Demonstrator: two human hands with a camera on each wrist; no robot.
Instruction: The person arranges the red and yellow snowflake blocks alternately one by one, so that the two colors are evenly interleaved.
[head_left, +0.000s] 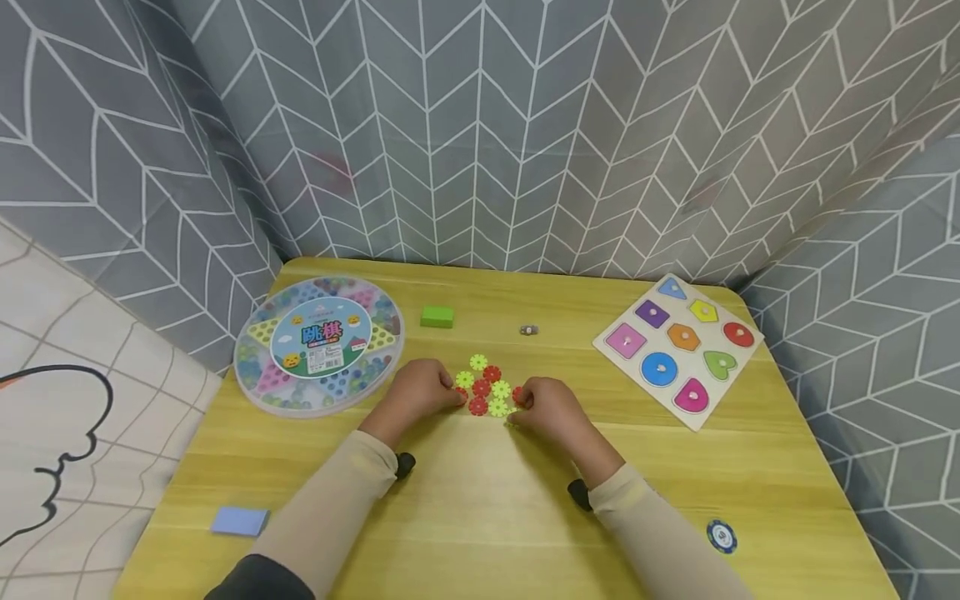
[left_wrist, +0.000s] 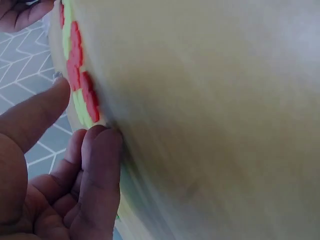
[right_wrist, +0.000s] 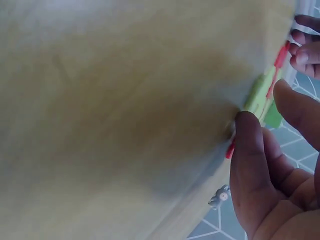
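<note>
A flat cluster of red and yellow-green flower-shaped pieces (head_left: 483, 387) lies in the middle of the yellow table (head_left: 480, 508). My left hand (head_left: 423, 392) has its curled fingers on the cluster's left edge at a red piece. My right hand (head_left: 547, 404) is the same at the right edge. In the left wrist view, my left hand (left_wrist: 82, 112) has its forefinger tip down beside the end of the cluster (left_wrist: 75, 65), thumb just above. In the right wrist view, my right hand (right_wrist: 264, 105) flanks the cluster's end (right_wrist: 260, 92), with the forefinger touching a red piece.
A round lidded checkers box (head_left: 318, 346) sits at the left and a green block (head_left: 437, 317) behind the cluster. A small grey item (head_left: 528, 330) lies nearby. A shape puzzle board (head_left: 678, 350) lies at the right. A blue card (head_left: 239, 521) and a blue chip (head_left: 721, 536) lie near the front. Patterned curtains surround the table.
</note>
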